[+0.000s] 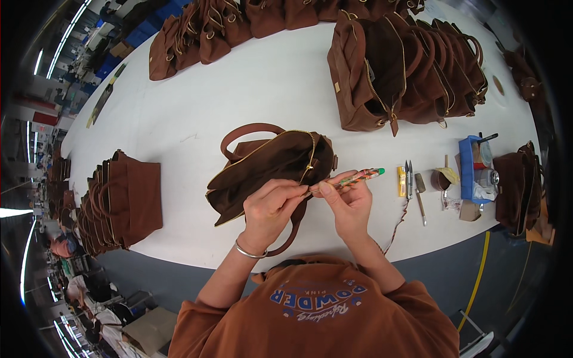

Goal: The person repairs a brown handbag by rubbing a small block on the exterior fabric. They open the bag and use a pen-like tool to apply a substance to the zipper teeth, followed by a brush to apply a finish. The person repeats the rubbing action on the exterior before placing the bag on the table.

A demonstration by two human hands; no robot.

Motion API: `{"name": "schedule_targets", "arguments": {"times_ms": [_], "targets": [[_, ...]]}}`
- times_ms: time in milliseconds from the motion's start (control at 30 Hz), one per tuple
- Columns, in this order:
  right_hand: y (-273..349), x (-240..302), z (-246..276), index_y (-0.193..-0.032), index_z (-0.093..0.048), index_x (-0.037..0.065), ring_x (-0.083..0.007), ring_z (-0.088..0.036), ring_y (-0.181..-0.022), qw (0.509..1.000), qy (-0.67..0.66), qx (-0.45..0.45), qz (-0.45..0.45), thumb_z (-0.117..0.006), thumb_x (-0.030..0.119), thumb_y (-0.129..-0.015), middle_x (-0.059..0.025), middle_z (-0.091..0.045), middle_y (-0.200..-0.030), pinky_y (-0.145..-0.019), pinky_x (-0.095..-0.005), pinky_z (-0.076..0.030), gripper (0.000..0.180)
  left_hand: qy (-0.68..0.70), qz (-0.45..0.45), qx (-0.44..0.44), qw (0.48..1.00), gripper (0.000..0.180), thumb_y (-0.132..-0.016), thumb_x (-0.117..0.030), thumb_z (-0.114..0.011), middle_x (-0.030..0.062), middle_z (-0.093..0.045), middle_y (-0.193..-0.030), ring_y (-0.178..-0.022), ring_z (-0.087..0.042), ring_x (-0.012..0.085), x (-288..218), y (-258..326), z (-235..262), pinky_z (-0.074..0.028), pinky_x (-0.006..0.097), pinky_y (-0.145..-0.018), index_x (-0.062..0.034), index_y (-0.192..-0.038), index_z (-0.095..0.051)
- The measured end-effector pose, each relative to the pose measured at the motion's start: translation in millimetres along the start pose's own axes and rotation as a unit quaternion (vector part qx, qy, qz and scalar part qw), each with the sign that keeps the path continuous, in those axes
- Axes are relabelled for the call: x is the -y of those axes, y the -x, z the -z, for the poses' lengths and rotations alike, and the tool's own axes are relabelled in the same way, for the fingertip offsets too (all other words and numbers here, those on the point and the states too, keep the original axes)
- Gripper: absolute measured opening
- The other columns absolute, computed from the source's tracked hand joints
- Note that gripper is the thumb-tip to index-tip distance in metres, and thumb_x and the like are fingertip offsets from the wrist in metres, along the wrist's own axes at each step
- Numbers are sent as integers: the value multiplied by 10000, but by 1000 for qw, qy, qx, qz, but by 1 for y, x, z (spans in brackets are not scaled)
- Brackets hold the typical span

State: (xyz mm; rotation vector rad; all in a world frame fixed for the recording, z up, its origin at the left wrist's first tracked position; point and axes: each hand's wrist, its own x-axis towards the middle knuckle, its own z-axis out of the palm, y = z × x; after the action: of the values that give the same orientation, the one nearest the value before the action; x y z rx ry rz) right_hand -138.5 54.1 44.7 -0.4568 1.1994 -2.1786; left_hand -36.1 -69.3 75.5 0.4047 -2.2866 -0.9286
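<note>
Head view shows a brown handbag point(268, 170) lying open near the front edge of the white desk point(239, 89), its gold zipper running along the open mouth. Left hand point(270, 206) has its grip pinched narrow on the bag's edge by the zipper end, while the right hand point(351, 201) grips a striped pen-like tool point(355, 178) with a green tip, touching that same spot. Small snips point(408, 179) and a blue tray point(470, 170) lie to the right, with rows of finished brown bags point(412, 68) beyond.
</note>
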Motion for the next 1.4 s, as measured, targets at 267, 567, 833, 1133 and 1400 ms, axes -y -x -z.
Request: {"name": "schedule_targets", "arguments": {"times_ms": [267, 567, 833, 1133, 1400], "targets": [[3, -6, 2, -1002, -546, -15, -156, -675, -895, 996, 69, 20, 47, -625, 5, -937, -127, -688, -958, -803, -276, -548, 105, -4, 15, 7, 1000, 191, -727, 25, -800, 91, -709, -874, -716, -680, 148, -2, 1, 0, -560, 237, -580, -30, -899, -739], [-6, 9, 3, -1017, -529, -16, -201, -694, -888, 1000, 1, -9, -11, -572, 47, -972, -141, -679, -950, -797, -321, -591, 89, -2, 114, 22, 993, 343, -720, -13, -828, 46, -678, -801, -629, -582, 86, -13, -10, 5, -476, 221, -539, -53, -1044, -721], [-6, -1, 30, -1075, -557, 4, -142, -649, -904, 999, -15, 24, 21, -508, 28, -992, -93, -665, -967, -815, -277, -531, 99, -18, 75, 100, 992, 185, -792, -49, -778, 49, -642, -721, -611, -529, 122, -22, -31, 11, -438, 253, -548, -49, -970, -730], [2, 27, 10, -1117, -563, -6, -113, -606, -804, 994, -63, 82, -21, -483, 48, -996, -58, -604, -879, -750, -265, -530, 155, 197, 210, 54, 956, 97, -853, 8, -709, -23, -624, -723, -603, -496, 3, 6, -35, 12, -383, 156, -556, 17, -948, -691], [6, 70, -14, -1085, -587, 6, -54, -533, -717, 995, 10, 94, -12, -504, 103, -990, -2, -569, -839, -645, -212, -479, 159, 263, 141, -221, 928, 127, -908, -20, -607, -31, -579, -744, -518, -419, 16, -5, -77, 71, -328, 157, -465, -14, -1028, -647]]}}
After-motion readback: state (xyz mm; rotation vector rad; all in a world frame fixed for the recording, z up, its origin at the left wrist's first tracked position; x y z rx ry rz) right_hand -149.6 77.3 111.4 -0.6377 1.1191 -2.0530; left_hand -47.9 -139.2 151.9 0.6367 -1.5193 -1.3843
